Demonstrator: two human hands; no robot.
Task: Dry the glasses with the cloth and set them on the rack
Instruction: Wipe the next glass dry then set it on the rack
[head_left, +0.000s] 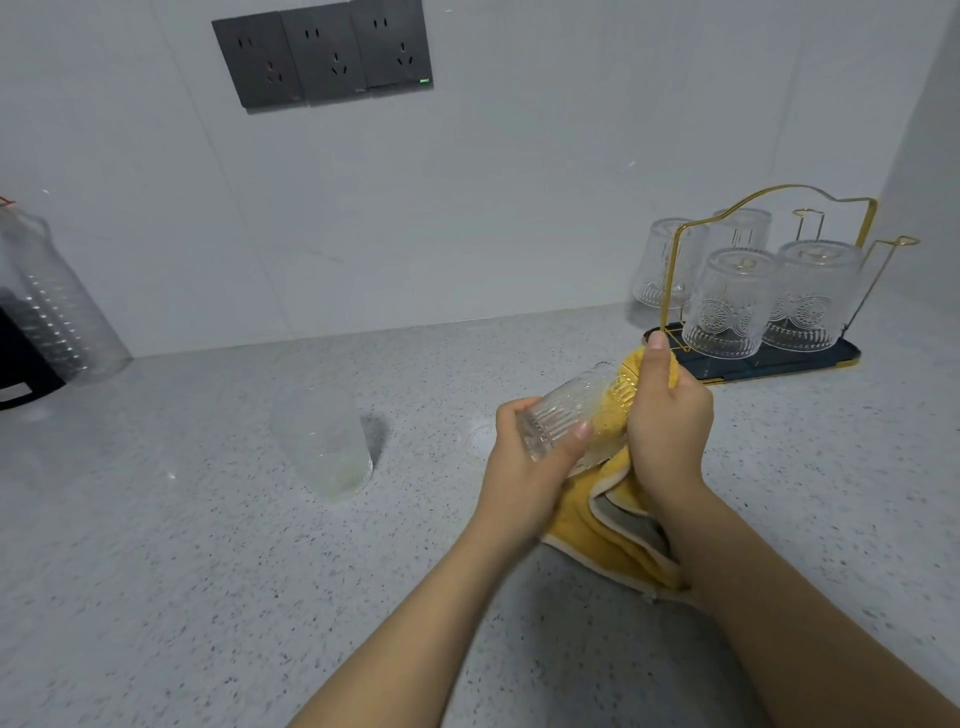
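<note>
Surveying from largest down, we note the speckled grey countertop (156, 571) spanning the view, with a bank of dark wall sockets (322, 54) at 12 o'clock. At 2 o'clock stands the gold-wire rack (769, 197) on its dark tray (810, 364), carrying four embossed glasses (727, 306) upside down over its pegs, presumably so they drain; two pegs at its far right look free. The yellow cloth (608, 551) hangs between our forearms at 5 o'clock, its upper part bunched up into the work. A plain tumbler (324, 447) stands upright alone at 9 o'clock of the hands, likely waiting its turn.

The ribbed glass (566, 410) lies tilted near centre, base toward us, mouth toward the rack. Our left hand (524, 462) curls round its base, thumb on the near side, fingers over the top, bracing it against twisting. Our right hand (670, 426) grips the cloth at the mouth, thumb raised along the fold, fingers curled out of sight; we cannot tell how deep the cloth goes inside. We judge drying in progress.
</note>
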